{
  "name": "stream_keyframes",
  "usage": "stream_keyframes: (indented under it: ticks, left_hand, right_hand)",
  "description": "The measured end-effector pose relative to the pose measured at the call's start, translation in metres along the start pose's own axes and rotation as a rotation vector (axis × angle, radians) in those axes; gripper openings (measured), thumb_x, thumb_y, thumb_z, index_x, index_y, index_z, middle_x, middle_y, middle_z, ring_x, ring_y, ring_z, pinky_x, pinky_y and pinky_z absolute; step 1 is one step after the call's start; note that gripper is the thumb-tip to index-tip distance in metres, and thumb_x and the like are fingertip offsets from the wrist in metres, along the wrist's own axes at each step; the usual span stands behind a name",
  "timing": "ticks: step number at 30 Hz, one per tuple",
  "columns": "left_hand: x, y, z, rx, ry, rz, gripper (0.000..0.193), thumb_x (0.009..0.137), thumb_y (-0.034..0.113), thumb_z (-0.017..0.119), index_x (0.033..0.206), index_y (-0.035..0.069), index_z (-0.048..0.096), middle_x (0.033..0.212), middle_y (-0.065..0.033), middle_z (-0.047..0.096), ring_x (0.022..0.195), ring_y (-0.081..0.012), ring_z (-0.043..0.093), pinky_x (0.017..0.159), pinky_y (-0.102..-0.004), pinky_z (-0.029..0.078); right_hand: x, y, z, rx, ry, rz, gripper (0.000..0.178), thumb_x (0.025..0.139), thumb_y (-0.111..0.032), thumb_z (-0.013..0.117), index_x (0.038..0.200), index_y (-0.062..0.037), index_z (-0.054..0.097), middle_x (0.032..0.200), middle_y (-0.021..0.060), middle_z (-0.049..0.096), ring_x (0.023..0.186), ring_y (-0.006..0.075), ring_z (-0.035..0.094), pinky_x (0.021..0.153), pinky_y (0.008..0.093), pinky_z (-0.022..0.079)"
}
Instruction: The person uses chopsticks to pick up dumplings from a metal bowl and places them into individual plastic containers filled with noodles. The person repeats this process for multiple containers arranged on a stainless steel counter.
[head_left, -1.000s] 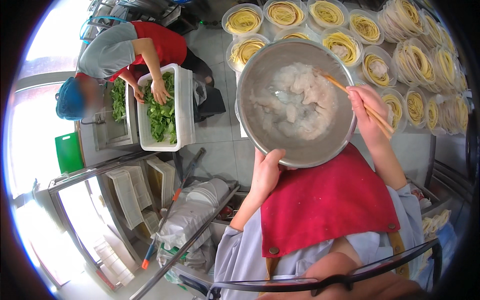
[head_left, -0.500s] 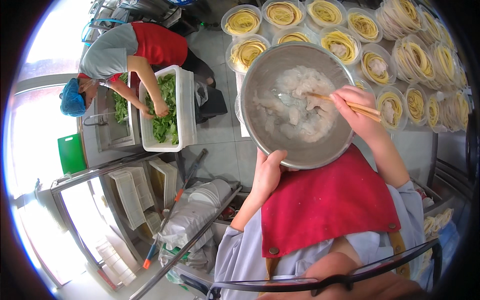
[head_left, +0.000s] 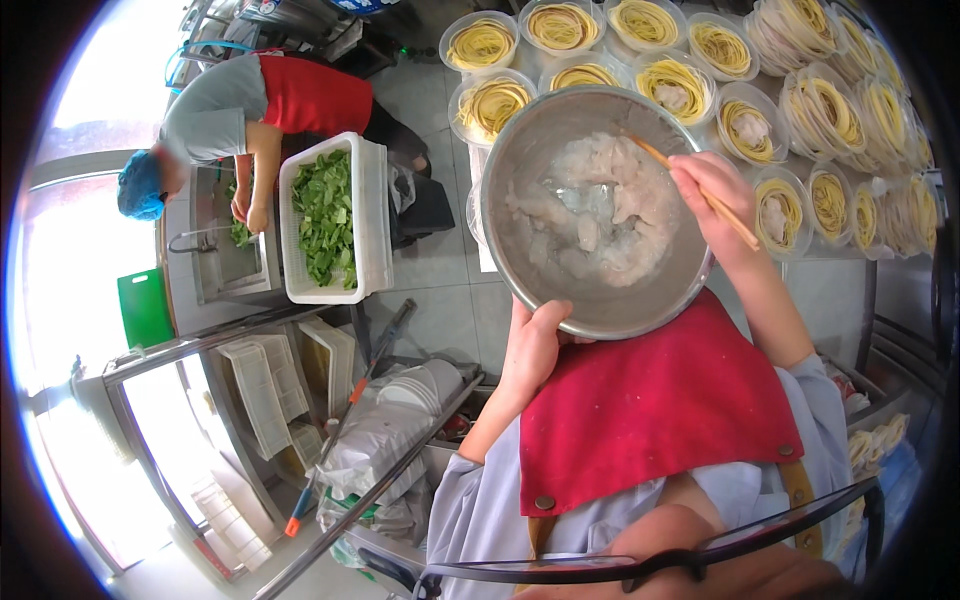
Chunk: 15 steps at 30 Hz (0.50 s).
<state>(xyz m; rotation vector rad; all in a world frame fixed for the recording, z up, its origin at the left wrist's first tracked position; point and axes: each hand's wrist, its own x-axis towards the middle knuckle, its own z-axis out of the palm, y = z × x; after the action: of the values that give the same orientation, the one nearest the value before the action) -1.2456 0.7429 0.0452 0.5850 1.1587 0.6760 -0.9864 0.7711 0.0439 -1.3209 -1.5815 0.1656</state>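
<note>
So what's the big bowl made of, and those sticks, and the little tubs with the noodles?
The big bowl looks like shiny metal, probably steel: grey and reflective. The chopsticks in the right hand look like pale wood or bamboo. The noodle tubs seem to be clear plastic, see-through at the rim.

Grey tiled floor (head_left: 440,300), steel sink (head_left: 225,262), metal shelving (head_left: 230,350) beside bright daylight from a window (head_left: 60,300) at left.
</note>
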Motion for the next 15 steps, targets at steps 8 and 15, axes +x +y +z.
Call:
stream_keyframes:
  ticks: [8,15]
  left_hand:
    - [-0.004,-0.001,0.002,0.031,-0.001,-0.006,0.041,0.085,0.006,0.047,0.124,-0.006,0.042,0.106,-0.0187,0.063,0.08,-0.0257,0.066,0.061,-0.0329,0.056]
    - [-0.006,-0.005,-0.001,0.02,-0.04,-0.022,0.049,0.085,0.004,0.048,0.132,0.002,0.032,0.115,-0.0155,0.054,0.091,-0.0241,0.062,0.067,-0.0348,0.056]
  right_hand:
    - [-0.014,-0.005,0.001,0.198,-0.037,0.509,0.021,0.092,-0.019,0.063,0.09,0.0025,0.065,0.068,0.0051,0.06,0.055,0.0103,0.05,0.051,0.026,0.04]
    - [-0.025,0.003,0.028,0.642,-0.043,0.837,0.023,0.094,-0.022,0.061,0.093,0.0009,0.067,0.069,0.0016,0.061,0.053,0.0044,0.048,0.049,0.0187,0.038]
